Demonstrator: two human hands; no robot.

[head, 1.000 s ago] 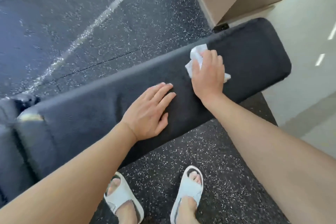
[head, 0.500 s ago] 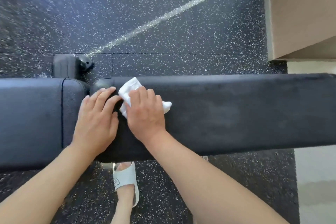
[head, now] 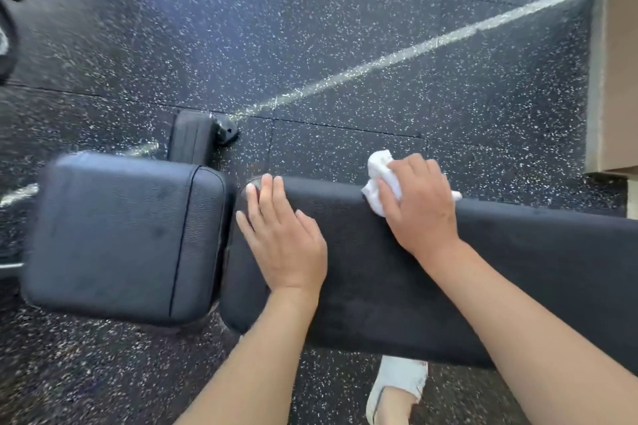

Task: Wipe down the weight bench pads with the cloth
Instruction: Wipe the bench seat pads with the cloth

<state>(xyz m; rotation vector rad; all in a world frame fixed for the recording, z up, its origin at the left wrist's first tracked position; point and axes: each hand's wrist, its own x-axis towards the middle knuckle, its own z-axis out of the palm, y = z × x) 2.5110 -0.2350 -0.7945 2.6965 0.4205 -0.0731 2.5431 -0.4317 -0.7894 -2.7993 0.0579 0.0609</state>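
A black weight bench crosses the view, with a long back pad (head: 518,279) on the right and a shorter seat pad (head: 117,238) on the left. My right hand (head: 419,203) presses a crumpled white cloth (head: 379,179) onto the far edge of the long pad. Part of the cloth sticks out beyond my fingers. Flat on the long pad's left end, close to the gap between the two pads, rests my left hand (head: 286,241) with its fingers spread.
The floor is dark speckled rubber (head: 310,28) with a pale painted line (head: 414,52). A beige box or wall base (head: 614,79) stands at the right. A bench foot with a wheel (head: 203,134) sits behind the seat pad. My white sandal (head: 397,386) shows below the bench.
My right hand has slid the cloth to the right along the long pad's far edge, away from my left hand. The view has shifted, showing more of the seat pad.
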